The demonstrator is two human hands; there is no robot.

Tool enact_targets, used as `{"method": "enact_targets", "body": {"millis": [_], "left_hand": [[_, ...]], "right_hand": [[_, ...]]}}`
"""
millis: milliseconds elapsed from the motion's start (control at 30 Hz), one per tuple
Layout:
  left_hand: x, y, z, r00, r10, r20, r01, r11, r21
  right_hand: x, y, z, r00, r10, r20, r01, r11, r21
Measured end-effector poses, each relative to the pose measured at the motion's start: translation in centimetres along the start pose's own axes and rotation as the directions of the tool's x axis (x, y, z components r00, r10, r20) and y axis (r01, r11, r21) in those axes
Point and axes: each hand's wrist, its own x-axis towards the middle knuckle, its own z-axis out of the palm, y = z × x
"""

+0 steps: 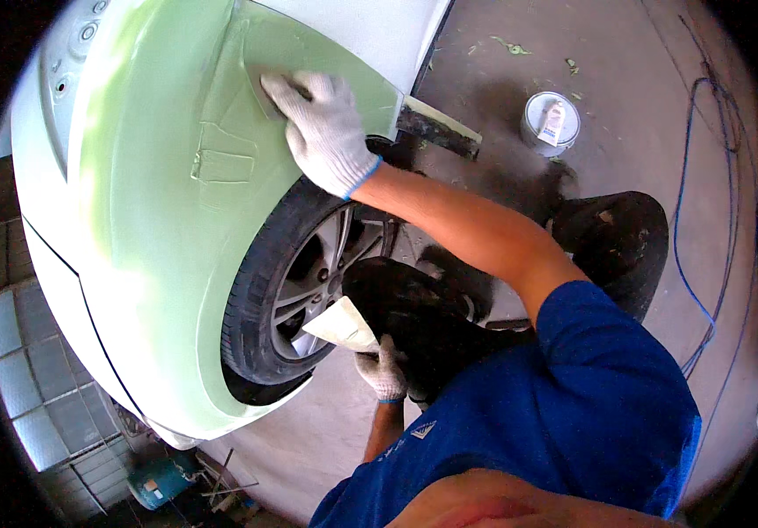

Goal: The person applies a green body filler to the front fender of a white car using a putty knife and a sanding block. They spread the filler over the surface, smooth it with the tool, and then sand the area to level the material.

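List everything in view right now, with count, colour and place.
Car fender: one, pale green, left
Adjoining car panel: one, white, top
Wheel: one, black tyre, silver spokes, centre
Floor: one, greyish, right
Tin: one, whitish, floor upper right
Tube: one, white, on the tin
Cables: several, blue and dark, far right
Scraps: several, greenish, floor near top
Machine: one, teal, lower left
Square panels: several, whitish and grey, left edge
Thin blade: one, greyish, against the fender
Flat board: one, cream, before the wheel
Trousers: one pair, black, beside the wheel
Shirt: one, blue, lower right
Right hand: one, white glove, on thin blade
Left hand: one, white glove, on flat board
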Motion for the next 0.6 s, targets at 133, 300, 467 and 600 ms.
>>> {"method": "enact_targets", "body": {"millis": [133, 300, 467, 600], "left_hand": [[-0.5, 0.6, 0.5, 0.995, 0.078, -0.063, -0.081, 0.996, -0.040], [-0.4, 0.1, -0.5, 0.999, -0.014, -0.034, 0.014, 1.000, 0.001], [-0.1, -0.8, -0.6, 1.000, 0.017, -0.018, -0.017, 1.000, -0.004], [-0.6, -0.4, -0.2, 0.998, 0.010, -0.056, -0.014, 0.998, -0.069]], "right_hand": [[1.5, 0.7, -2.9, 1.000, 0.027, 0.003, -0.027, 0.999, 0.022], [4.6, 1.6, 1.7, 0.990, -0.031, -0.140, 0.013, 0.992, -0.128], [0.7, 1.6, -0.9, 1.000, -0.004, 0.015, 0.004, 0.999, 0.036], [5.9, 3.6, -0.2, 0.984, 0.015, -0.179, -0.013, 1.000, 0.014]]}}
